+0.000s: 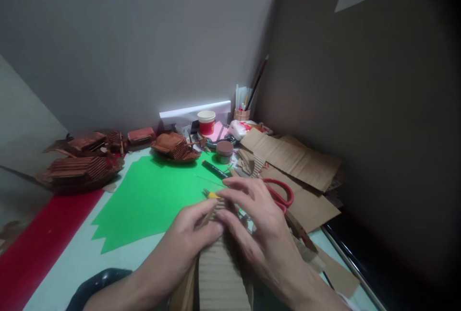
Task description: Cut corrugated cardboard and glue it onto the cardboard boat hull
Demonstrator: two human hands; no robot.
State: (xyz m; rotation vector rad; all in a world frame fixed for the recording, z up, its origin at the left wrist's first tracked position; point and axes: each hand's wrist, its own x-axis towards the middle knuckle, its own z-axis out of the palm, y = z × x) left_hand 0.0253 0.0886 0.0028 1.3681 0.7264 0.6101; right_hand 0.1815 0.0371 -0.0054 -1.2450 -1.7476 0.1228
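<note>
One ridged cardboard strip (220, 272) sits gripped by left hand (190, 232) at eleven o'clock, right hand (262, 222) at one. It seems light, creasable (best held by its edges).

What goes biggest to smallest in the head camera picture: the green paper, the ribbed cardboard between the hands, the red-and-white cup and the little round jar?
1. Green paper
2. Ribbed cardboard, partly out of view and closer to the camera
3. Red-and-white cup and little round jar: too alike to rank
</note>
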